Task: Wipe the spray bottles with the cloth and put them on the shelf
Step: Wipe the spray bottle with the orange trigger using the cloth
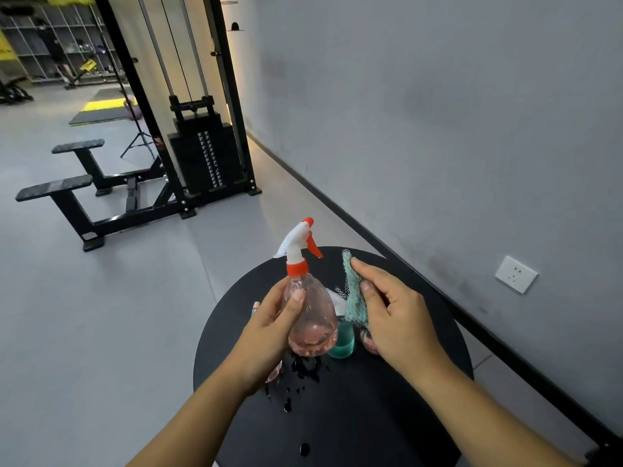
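Observation:
My left hand (pixel 269 328) grips a clear pink spray bottle (pixel 312 315) with a white and orange trigger head, held upright above the round black table (pixel 337 416). My right hand (pixel 392 311) holds a teal cloth (pixel 354 291) just right of the bottle, close to its side. A teal bottle (pixel 342 342) stands on the table behind the pink one, mostly hidden. Another pinkish bottle (pixel 367 342) peeks out under my right hand.
Water drops (pixel 305 369) lie on the tabletop below the bottle. A grey wall with a socket (pixel 515 274) runs along the right. A black cable weight machine (pixel 202 153) and benches (pixel 67 187) stand on the grey floor to the left. Distant wire shelves (pixel 57 38) are at top left.

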`<state>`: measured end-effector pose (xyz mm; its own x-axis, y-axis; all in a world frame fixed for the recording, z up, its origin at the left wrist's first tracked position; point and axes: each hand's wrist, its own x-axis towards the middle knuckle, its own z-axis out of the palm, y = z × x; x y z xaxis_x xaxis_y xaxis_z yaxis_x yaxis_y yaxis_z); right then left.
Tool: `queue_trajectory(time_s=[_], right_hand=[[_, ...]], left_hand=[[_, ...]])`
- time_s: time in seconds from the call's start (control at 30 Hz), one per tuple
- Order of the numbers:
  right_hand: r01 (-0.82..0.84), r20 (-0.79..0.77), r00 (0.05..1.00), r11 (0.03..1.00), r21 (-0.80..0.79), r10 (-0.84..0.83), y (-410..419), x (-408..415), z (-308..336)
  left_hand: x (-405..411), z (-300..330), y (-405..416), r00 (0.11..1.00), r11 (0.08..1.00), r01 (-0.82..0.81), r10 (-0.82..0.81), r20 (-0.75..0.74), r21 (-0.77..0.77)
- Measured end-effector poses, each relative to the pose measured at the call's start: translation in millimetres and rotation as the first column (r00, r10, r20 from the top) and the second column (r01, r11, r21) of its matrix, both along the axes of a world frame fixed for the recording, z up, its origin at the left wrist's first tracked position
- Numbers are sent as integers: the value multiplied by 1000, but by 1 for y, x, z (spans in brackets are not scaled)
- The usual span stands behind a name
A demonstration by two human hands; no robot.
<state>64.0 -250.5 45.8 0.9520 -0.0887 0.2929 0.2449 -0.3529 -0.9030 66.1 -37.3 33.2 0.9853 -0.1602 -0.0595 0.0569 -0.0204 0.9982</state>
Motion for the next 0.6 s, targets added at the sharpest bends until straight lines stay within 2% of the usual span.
queue_trajectory(time_s=[0.13,0.33,0.47,0.6], right_hand=[[-25,88,996,1000,-11,26,9,-3,11],[-106,179,975,984,-141,131,19,-10,17],[-174,142,962,924,-340,233,22,-16,5],[-227,51,965,919,-324,256,22,-22,-7]], left_hand=[[1,6,-11,1000,999,5,-4,23,-35],[-3,6,-24,999,997,54,-54,-1,-58],[-4,10,-27,999,994,30,-29,16,-101],[1,14,-21,999,989,-43,42,-9,-142]])
